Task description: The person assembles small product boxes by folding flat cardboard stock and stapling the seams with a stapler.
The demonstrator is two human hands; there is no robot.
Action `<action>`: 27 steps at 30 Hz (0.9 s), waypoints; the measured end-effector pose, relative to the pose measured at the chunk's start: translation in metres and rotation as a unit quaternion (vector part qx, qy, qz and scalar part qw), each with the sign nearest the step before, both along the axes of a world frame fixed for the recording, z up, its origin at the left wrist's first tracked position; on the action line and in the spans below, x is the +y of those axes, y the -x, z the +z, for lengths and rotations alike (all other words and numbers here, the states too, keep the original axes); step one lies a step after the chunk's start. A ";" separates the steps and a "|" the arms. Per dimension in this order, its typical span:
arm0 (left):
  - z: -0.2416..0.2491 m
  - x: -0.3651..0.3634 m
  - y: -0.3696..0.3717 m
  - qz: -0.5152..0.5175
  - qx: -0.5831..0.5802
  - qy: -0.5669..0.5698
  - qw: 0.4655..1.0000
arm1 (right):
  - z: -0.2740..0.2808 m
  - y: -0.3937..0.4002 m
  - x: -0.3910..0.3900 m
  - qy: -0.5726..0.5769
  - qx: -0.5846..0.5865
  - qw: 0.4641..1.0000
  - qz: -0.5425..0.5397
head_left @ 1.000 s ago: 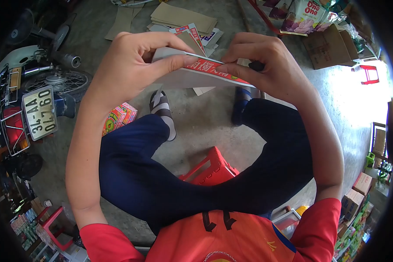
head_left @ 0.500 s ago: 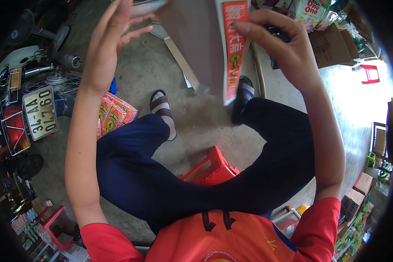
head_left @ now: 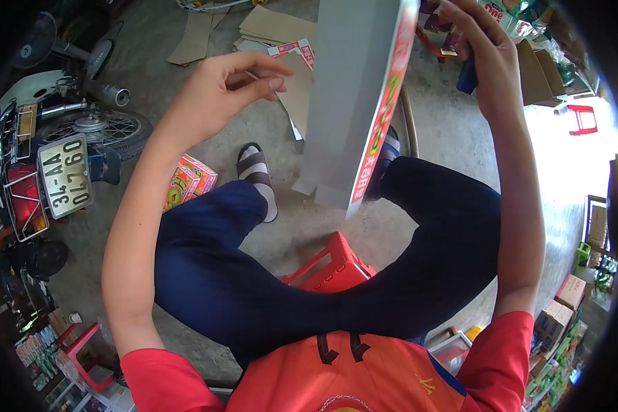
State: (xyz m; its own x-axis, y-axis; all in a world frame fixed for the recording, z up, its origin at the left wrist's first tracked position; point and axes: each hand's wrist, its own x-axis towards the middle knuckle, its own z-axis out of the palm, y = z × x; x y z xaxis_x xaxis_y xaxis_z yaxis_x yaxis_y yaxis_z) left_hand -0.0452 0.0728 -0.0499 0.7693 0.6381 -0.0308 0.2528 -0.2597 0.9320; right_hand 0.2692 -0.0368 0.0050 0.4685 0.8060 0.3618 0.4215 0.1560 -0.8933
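Note:
A folded cardboard sheet (head_left: 340,103) stands upright in front of me, plain grey on its broad face. Its narrow red printed strip (head_left: 380,127) faces right. My left hand (head_left: 233,89) is bent at the wrist to the left of the sheet, apart from it, with curled fingers and a gap before the thumb. At the sheet's upper right, my right hand (head_left: 487,51) has its fingers curled round a small dark blue object (head_left: 467,77), mostly hidden in the palm. The right fingertips are close to the strip's upper end; the sheet's top is out of view.
Flat cardboard pieces (head_left: 278,27) lie on the floor ahead. Red printed boxes (head_left: 191,180) sit beside my left knee, near a parked motorbike (head_left: 62,175). A red plastic stool (head_left: 333,264) is below me. An open carton (head_left: 539,72) stands at the right.
The cardboard sheet has turned and come lower and closer, showing more of its grey face. My left hand has moved down and right, its fingers curling. My right hand has shifted up and right.

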 end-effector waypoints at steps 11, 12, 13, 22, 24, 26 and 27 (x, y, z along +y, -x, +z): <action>-0.047 0.004 -0.009 -0.102 0.233 -0.029 0.967 | -0.107 0.006 0.043 0.367 -0.348 0.784 0.359; -0.051 0.001 -0.009 -0.118 0.267 -0.026 0.956 | -0.115 0.020 0.049 0.415 -0.377 0.728 0.394; -0.054 -0.001 -0.011 -0.134 0.302 -0.024 0.944 | -0.133 0.028 0.059 0.457 -0.410 0.680 0.401; -0.053 -0.003 -0.002 -0.134 0.353 0.006 0.926 | -0.363 0.082 0.033 0.622 -0.252 0.736 0.084; -0.052 -0.001 0.001 -0.127 0.329 0.009 0.936 | -0.396 0.090 0.007 0.643 -0.244 0.721 0.085; -0.045 0.000 0.002 -0.119 0.301 -0.004 0.946 | -0.435 0.090 -0.007 0.671 -0.226 0.702 0.080; -0.045 0.001 0.001 -0.109 0.288 -0.013 0.951 | -0.438 0.091 -0.009 0.685 -0.216 0.691 0.076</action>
